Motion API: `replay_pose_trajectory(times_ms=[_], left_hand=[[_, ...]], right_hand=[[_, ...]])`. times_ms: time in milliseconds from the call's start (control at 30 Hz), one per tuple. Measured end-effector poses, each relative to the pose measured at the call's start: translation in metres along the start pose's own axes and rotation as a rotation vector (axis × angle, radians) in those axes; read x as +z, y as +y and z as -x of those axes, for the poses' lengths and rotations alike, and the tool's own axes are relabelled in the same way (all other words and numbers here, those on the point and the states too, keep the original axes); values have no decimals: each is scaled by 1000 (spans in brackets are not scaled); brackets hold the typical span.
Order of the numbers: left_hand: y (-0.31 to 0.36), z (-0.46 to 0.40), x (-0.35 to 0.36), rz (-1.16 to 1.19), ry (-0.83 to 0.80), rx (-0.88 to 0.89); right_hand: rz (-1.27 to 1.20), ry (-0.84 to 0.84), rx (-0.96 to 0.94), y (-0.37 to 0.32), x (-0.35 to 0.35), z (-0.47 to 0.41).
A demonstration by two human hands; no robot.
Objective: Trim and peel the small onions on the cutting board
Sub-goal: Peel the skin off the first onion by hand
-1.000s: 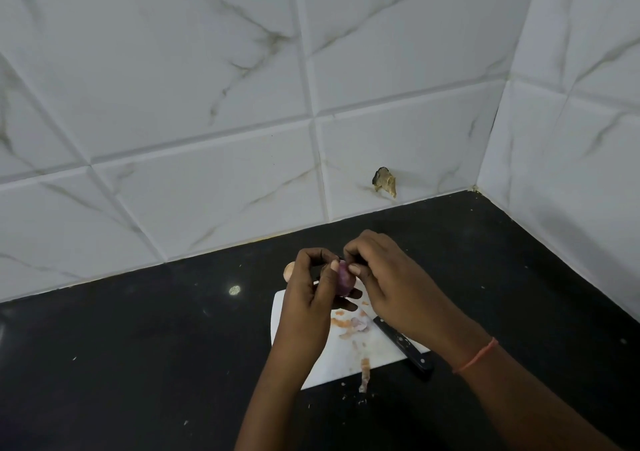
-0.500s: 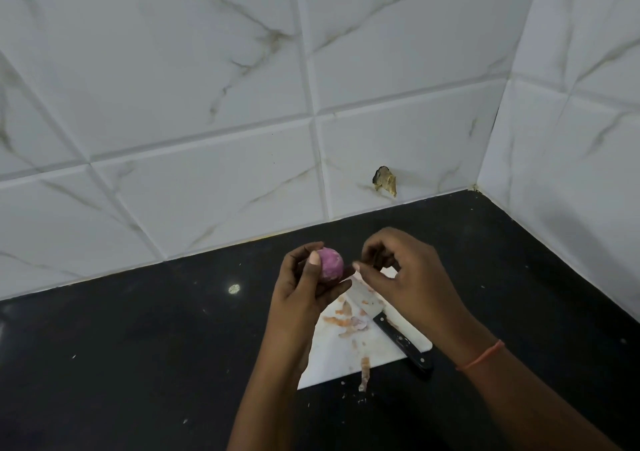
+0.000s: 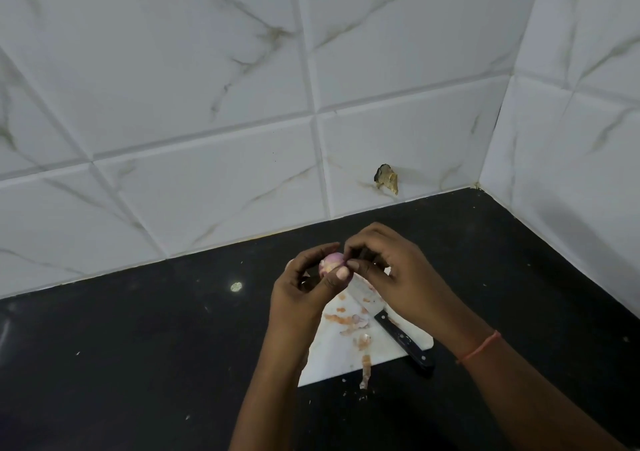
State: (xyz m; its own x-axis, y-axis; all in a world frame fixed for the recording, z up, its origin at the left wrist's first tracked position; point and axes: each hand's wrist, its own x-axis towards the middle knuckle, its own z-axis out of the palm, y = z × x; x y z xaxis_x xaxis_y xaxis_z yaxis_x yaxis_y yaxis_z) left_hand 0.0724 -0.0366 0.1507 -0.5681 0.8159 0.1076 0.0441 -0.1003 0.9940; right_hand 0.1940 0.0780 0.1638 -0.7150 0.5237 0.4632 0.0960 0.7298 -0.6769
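Black countertop (image 3: 138,364) fills the near part of the view, with both forearms reaching up from the bottom edge; the right one has an orange thread bracelet (image 3: 479,346) at the wrist. Next comes the white cutting board (image 3: 332,360), littered with orange-pink peel scraps (image 3: 349,322), one strip hanging off the near edge. A black-handled knife (image 3: 401,339) lies diagonally on the board, handle poking past the near right corner, nobody touching it.

Just above the far end of the board, the left hand (image 3: 301,294) has its fingers and thumb curled round a small pinkish onion (image 3: 330,264), held up in the air, thumb pressed on the near side. The right hand (image 3: 391,277) comes in from the right, fingertips pinched together right at the onion's upper right side. Looks like it's nipping a bit of skin, but the bit itself is too small to make out.

So the key relation: the onion sits directly left of the right fingertips, touching them, and any pull would go rightward, away from the left hand's grip. I can't really tell its long axis, it looks nearly round. Whether other onions wait on the board is hidden behind the hands.

Beyond is the marble-look tile wall (image 3: 207,104), with a chipped hole (image 3: 386,178) low down.
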Motion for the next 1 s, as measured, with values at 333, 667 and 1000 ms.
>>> replay_pose_trajectory(times_ms=[333,667,1000], left_hand=[[-2,3,-1,109,-70,-58],[-12,-4,5,439,121,-264],[-4,-7,8,704,-44,-417]], right_hand=[[-4,38,147,-2,9,5],[-290,-112,289,-12,1,11],[-1272,181,780,-13,5,2]])
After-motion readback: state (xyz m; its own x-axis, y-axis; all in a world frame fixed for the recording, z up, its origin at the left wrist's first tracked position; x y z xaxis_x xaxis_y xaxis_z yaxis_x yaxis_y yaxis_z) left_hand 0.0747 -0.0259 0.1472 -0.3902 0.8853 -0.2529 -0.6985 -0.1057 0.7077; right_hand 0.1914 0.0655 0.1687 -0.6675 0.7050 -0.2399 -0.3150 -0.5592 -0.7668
